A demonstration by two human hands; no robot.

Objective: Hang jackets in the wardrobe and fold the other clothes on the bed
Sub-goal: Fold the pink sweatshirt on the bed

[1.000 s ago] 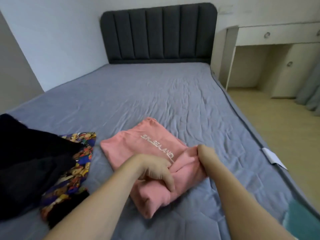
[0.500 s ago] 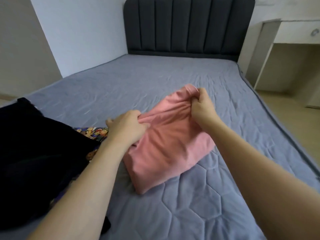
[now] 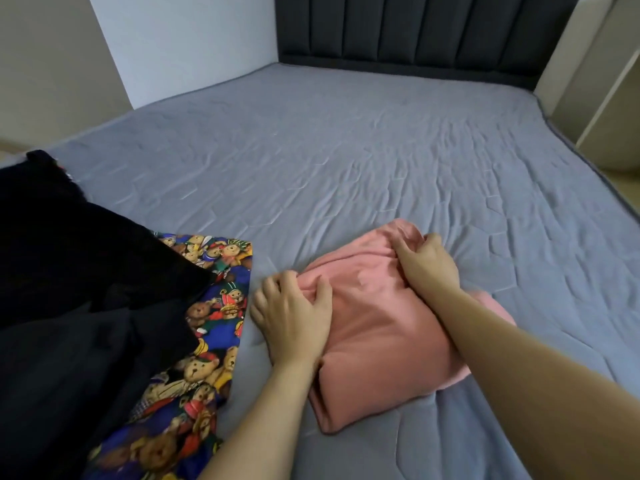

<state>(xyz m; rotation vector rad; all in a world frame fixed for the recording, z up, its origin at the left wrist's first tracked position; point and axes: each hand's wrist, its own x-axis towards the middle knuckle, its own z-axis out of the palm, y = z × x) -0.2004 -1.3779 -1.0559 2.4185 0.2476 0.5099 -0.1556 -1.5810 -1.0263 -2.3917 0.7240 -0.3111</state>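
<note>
I see the folded pink garment (image 3: 377, 341) on the bed (image 3: 346, 161) near its front edge. My left grip (image 3: 291, 317) and right grip (image 3: 427, 265) each pinch its far edge; dark clothes (image 3: 69, 289) lie beside.

Dark charcoal upholstered headboard with vertical padded channels (image 3: 426, 27) at twelve o'clock, upright against the far end of the mattress. Pale bluish-white wall panel (image 3: 194, 43) at eleven o'clock, meeting a beige wall (image 3: 52, 60) at ten o'clock. Cream-coloured cabinet unit (image 3: 602, 84) at two o'clock, just beside the headboard, cut off by the picture's edge.
</note>
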